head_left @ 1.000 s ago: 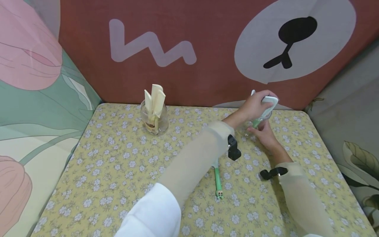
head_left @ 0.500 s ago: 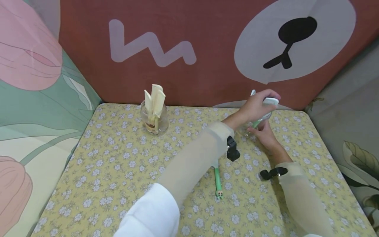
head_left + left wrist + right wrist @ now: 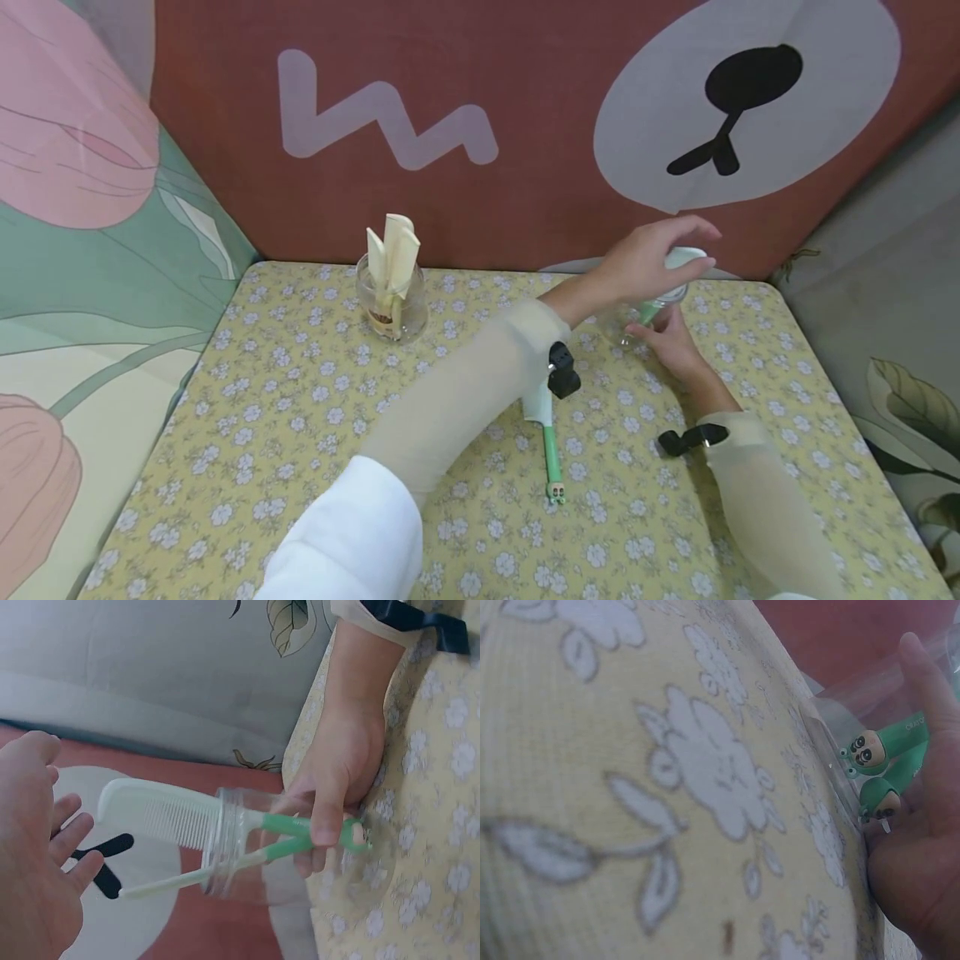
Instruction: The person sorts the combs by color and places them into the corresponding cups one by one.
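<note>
My right hand [image 3: 675, 346] grips a clear jar [image 3: 289, 889] near its base, at the back right of the table. Two combs with green handles lean inside it, heads out past the rim: a wide pale comb [image 3: 161, 810] and a slimmer-looking one [image 3: 169, 883] seen edge-on. Their handle ends [image 3: 866, 752] carry small cartoon faces. My left hand [image 3: 34, 847] is beside the comb heads with its fingers spread and apart from them, holding nothing. On the tablecloth below my left forearm lies another comb [image 3: 552, 458] with a green handle, its pale head partly covered by the forearm.
A round glass [image 3: 412, 321] with several flat cream-coloured pieces [image 3: 401, 258] upright in it stands at the back left. The flowered tablecloth [image 3: 300, 433] reaches back to a brown printed backdrop [image 3: 525, 200]; printed cloths hang on both sides.
My left hand has let go of the comb head and opened its fingers, drawing slightly back to the left. The right hand and the jar have stayed in place.
</note>
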